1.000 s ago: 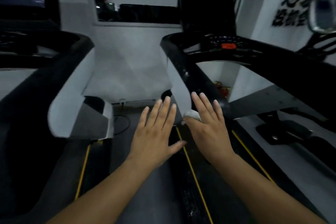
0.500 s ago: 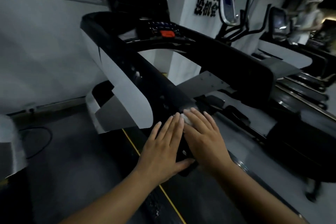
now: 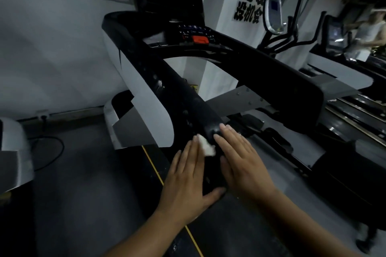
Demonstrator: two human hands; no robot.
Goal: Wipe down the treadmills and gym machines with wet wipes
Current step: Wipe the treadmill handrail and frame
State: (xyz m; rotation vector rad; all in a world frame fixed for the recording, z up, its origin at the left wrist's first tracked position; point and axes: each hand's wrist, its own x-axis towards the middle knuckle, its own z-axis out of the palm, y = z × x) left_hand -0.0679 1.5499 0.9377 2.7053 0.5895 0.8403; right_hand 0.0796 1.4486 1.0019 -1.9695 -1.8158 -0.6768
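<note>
A black treadmill stands in front of me, with a red button (image 3: 200,39) on its console. Its left handrail (image 3: 177,89) runs down towards me above a white side panel (image 3: 150,110). Both my hands lie flat with straight fingers at the near end of that rail. My left hand (image 3: 188,179) is on the rail's left side and my right hand (image 3: 244,162) on its right. A small white wet wipe (image 3: 206,146) shows between them against the rail end, beside my left fingertips. Which hand presses it I cannot tell.
The treadmill deck has a yellow line (image 3: 154,171) running under my arms. Part of another machine (image 3: 14,152) is at the left edge, and a cable (image 3: 52,152) loops on the floor. An elliptical (image 3: 273,12), more treadmills (image 3: 344,81) and a person (image 3: 371,31) are at the right.
The view has swung right onto this treadmill. My hands have drawn slightly apart at the rail end, and the wipe, earlier under my right fingers, now shows between them.
</note>
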